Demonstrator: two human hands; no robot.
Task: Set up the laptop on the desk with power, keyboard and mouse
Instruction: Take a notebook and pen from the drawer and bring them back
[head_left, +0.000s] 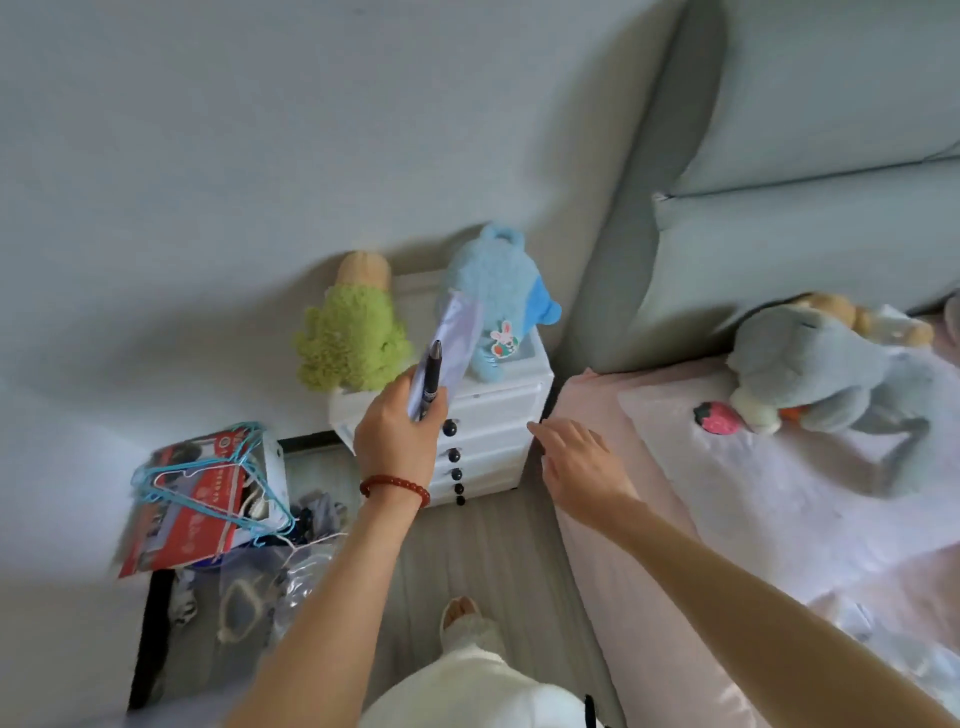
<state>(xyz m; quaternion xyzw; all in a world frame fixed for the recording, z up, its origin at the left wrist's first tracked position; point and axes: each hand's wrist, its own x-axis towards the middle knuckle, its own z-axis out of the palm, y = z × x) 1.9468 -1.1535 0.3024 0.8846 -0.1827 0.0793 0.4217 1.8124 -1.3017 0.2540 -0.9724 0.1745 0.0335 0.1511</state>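
Left hand (400, 436) grips pen (431, 382) and paper (457, 343) together, apparently clearing them onto the drawers (488, 415) at 12 o'clock. Right hand (576, 462) spread, empty. Laptop not in view.

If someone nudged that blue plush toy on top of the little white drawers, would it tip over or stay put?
The blue plush looks soft and light, so a nudge would probably topple it rather than slide it. It stands upright near the edge of the drawers, so it might fall off. Being fluffy, it should land unharmed.
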